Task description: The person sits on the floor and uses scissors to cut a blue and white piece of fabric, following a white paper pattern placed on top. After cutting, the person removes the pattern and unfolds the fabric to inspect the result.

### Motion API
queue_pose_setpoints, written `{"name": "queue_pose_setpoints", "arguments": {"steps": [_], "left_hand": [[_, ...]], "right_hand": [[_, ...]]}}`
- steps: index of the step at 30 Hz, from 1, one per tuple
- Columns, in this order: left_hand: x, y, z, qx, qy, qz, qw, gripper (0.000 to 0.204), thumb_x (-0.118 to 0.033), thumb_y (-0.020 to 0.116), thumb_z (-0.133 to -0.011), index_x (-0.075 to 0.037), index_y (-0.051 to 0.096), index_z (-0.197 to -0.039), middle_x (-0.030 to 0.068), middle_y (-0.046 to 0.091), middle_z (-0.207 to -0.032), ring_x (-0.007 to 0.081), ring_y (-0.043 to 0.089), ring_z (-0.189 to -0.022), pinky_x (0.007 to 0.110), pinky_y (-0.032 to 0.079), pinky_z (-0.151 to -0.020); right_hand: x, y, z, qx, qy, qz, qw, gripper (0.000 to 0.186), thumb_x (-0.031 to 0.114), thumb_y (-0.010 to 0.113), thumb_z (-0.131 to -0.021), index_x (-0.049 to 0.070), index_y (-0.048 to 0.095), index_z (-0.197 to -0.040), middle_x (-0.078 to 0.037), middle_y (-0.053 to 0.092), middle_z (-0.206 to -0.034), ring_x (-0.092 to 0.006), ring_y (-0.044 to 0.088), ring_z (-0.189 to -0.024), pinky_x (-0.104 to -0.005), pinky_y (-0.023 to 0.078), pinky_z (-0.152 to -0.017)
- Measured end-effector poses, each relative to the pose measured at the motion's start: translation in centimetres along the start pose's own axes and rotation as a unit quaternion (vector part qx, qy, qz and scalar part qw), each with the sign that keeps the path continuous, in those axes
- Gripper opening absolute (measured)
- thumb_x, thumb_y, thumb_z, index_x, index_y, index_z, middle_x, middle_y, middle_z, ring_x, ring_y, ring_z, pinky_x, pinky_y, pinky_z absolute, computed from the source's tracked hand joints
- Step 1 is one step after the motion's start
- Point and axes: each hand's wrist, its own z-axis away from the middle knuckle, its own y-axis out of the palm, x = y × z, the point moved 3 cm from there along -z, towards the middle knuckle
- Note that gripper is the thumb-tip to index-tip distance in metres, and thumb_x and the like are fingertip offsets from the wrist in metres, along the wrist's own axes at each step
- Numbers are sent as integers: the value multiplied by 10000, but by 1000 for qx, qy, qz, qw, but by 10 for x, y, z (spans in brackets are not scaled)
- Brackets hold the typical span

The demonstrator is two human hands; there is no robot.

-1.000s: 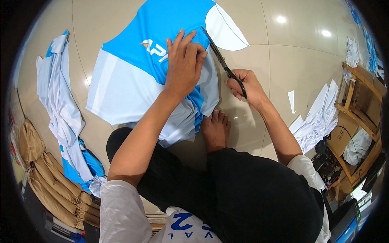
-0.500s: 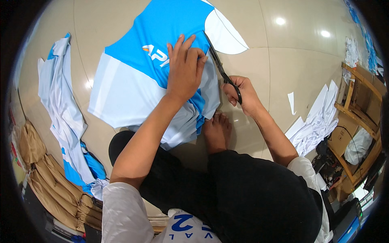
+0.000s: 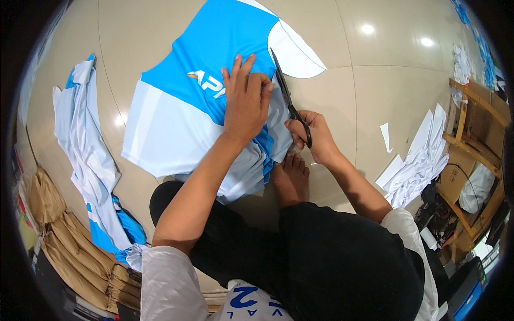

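A stack of blue, pale blue and white printed fabric panels (image 3: 176, 117) lies flat on the tiled floor in front of me. My left hand (image 3: 246, 101) presses down on the stack with fingers spread, close to its right edge. My right hand (image 3: 313, 134) grips black scissors (image 3: 286, 96), whose blades point away from me along that right edge, just beside my left fingertips. A white curved piece of fabric (image 3: 294, 51) sits at the stack's far right corner. My bare foot (image 3: 292, 176) rests against the near edge of the stack.
A pile of blue and white cloth (image 3: 88, 160) lies on the left, with folded brown paper stacks (image 3: 64, 241) below it. White fabric offcuts (image 3: 420, 160) are scattered on the right floor. A wooden shelf frame (image 3: 476, 128) with boxes stands at the far right.
The scissors and my right hand have moved forward along the fabric's right edge. My left hand stays pressed on the stack, shifted slightly with it.
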Motion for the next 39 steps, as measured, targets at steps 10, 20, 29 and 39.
{"name": "queue_pose_setpoints", "arguments": {"steps": [10, 20, 29, 39], "left_hand": [[13, -23, -12, -64, -15, -30, 997, 411, -289, 596, -1105, -3, 554, -1397, 284, 399, -1650, 554, 254, -1579, 749, 105, -1245], [35, -24, -17, -20, -93, -207, 974, 869, -605, 528, -1077, -1, 334, -1671, 396, 204, -1707, 681, 97, -1558, 807, 47, -1206], [34, -24, -16, -26, -77, -202, 976, 863, -527, 606, -1048, 26, 350, -1659, 415, 205, -1698, 687, 92, -1556, 829, 74, -1184], [37, -23, -16, -23, -79, -217, 973, 883, -580, 577, -1060, 6, 327, -1672, 406, 204, -1701, 692, 99, -1551, 819, 61, -1195]], "right_hand": [[2, 0, 2, -8, 8, 3, 1000, 241, 194, 736, -971, 40, 651, -808, 9, 576, -635, -67, 508, -526, -245, 397, -498], [2, 2, -3, -8, 4, 5, 1000, 232, 200, 752, -961, 41, 661, -818, 8, 575, -614, -65, 499, -505, -240, 392, -485], [-1, 1, -4, -16, 5, -16, 1000, 237, 183, 782, -929, 44, 654, -788, -3, 571, -599, -78, 495, -479, -256, 365, -451], [1, 1, -5, -16, 6, -17, 1000, 230, 167, 778, -922, 45, 647, -778, -2, 569, -593, -75, 494, -478, -252, 359, -444]]}}
